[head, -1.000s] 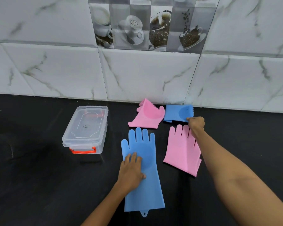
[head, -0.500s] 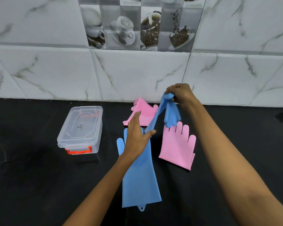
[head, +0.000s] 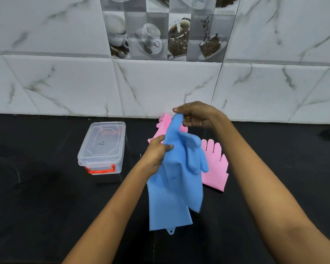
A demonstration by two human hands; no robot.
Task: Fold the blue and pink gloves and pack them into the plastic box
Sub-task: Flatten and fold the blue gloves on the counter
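Plastic box (head: 102, 147) sits at left on the black counter (head: 36, 197), lid on, orange latch at front; see-through and nothing reads as packed inside, so packing looks not started. Left hand (head: 156, 155) just right of the box, fingers curled round the edge of a lifted blue glove (head: 179, 168), thumb pinching it. That glove hangs in the air between both hands, fingers drooping to the right. Under it a second blue glove (head: 168, 216) lies flat on the counter, cuff toward the camera, unfolded. Right hand (head: 196, 115) above, pinching the top end of the lifted blue glove, other fingers curled. Behind, by the wall, a pink glove (head: 165, 121) partly hidden, can't tell whether it's folded. Further right another pink glove (head: 215, 168) lies flat, fingers toward the wall, unfolded. Judgement: early stage; no glove clearly finished folding, lid needs opening, all four gloves left to pack.
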